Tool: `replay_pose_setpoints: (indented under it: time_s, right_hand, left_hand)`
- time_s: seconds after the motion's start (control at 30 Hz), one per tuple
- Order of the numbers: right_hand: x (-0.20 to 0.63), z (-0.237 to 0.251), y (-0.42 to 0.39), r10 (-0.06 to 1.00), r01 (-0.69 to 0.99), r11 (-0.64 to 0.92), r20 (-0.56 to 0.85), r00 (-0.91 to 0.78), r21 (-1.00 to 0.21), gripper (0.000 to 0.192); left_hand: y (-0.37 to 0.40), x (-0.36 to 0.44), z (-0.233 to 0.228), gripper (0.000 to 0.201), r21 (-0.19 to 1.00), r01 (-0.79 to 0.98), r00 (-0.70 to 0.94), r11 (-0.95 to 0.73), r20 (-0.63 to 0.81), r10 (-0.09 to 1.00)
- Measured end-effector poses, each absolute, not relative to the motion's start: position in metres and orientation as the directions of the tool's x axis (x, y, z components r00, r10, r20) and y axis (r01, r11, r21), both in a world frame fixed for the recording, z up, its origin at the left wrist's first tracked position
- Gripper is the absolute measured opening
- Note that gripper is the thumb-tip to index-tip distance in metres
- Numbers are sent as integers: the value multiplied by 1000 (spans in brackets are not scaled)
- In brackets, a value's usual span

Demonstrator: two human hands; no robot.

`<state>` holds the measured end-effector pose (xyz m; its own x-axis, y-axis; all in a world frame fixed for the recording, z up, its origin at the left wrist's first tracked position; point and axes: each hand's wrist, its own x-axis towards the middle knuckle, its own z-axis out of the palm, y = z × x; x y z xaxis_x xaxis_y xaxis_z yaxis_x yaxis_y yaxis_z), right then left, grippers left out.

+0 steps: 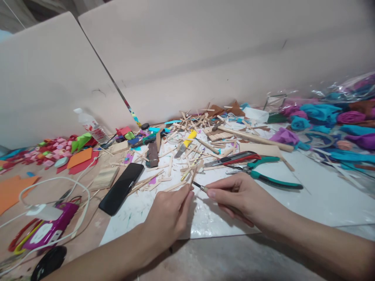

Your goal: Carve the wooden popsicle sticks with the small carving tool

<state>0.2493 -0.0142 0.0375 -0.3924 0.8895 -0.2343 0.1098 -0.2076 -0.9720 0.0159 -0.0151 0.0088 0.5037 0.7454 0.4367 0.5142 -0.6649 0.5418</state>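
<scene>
My left hand (170, 214) pinches a thin wooden stick (193, 175) that points up and away over a white work sheet (307, 195). My right hand (240, 197) grips a slim tool with a metal ferrule (201, 187); its dark tip touches the stick near my left fingertips. Both hands rest low over the sheet's near part. A heap of cut wooden sticks (190, 144) lies just beyond them.
Green-handled pliers (266, 175) and a red-and-black cutter (234, 158) lie right of the sticks. A black phone (121, 188) lies to the left, near a purple device with white cable (49, 228). A water bottle (90, 125), coloured foam pieces (58, 150) and fabric flowers (322, 117) line the back.
</scene>
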Motion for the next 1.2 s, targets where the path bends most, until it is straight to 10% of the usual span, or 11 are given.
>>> replay_pose_setpoints:
  time_s: [1.2]
  right_hand:
    - [257,32,-10,908,17,-196,-188,-374,-980,54]
  left_hand:
    - [-7,13,23,44,920,342,311,-193,83,947]
